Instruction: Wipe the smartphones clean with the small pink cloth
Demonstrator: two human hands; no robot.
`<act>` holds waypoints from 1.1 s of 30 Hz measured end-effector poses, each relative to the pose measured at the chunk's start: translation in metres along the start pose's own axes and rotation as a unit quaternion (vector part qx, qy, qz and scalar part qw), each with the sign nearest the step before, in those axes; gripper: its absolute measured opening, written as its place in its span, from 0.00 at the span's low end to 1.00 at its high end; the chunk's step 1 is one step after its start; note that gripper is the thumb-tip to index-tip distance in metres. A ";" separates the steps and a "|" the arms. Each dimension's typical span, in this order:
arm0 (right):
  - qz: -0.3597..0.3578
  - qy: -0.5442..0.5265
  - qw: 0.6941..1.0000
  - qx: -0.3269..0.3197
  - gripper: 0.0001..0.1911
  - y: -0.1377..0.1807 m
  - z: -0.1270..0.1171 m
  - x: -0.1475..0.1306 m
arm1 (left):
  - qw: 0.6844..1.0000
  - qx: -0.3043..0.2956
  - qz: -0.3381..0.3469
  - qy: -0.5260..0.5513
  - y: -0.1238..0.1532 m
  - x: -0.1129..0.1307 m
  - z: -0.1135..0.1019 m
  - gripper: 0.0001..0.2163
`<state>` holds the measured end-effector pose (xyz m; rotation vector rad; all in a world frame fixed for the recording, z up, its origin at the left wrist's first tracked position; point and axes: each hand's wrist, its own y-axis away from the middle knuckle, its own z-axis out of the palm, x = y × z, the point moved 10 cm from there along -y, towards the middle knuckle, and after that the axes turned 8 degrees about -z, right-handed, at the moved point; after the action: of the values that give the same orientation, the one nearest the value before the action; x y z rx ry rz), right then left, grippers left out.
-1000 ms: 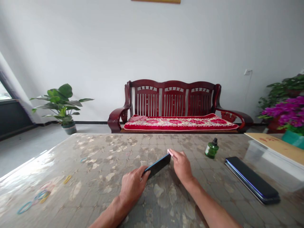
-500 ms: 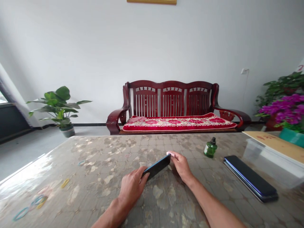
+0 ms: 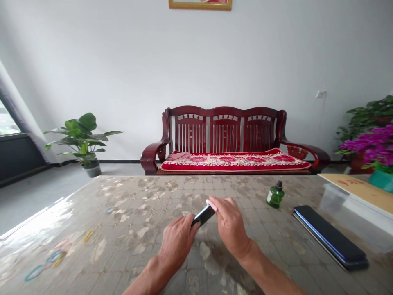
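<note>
Above the table, a dark smartphone (image 3: 204, 217) with a blue edge is held tilted, its far end higher. My left hand (image 3: 178, 238) is closed around its near end, thumb on the front side. At the far end my right hand (image 3: 231, 223) pinches a small pale pink piece, perhaps a folded cloth (image 3: 211, 203), against the phone's edge. The right fingers hide part of the phone and most of the pink piece.
To the right lie stacked dark phones (image 3: 330, 235), with a green bottle (image 3: 275, 195) behind them. A clear plastic box (image 3: 346, 213) stands farther right. Colored rubber bands (image 3: 55, 257) are scattered at left. Beyond the table (image 3: 123, 246) are a wooden bench (image 3: 225, 108) and a potted plant (image 3: 91, 169).
My right hand has come closer to my left and turned over the phone's far end. The phone now shows less of its face. The view has shifted slightly left and up.
</note>
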<state>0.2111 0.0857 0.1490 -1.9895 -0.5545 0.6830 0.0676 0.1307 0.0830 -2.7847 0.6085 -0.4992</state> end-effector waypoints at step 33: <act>0.305 -0.339 0.863 -0.218 0.15 0.045 0.060 0.047 | 0.947 0.163 0.185 0.208 0.013 0.001 -0.027 0.09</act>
<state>0.2109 0.1316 0.0732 -2.3414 -0.5004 1.8334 0.0537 0.1149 0.1035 -2.1919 1.0077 -1.0074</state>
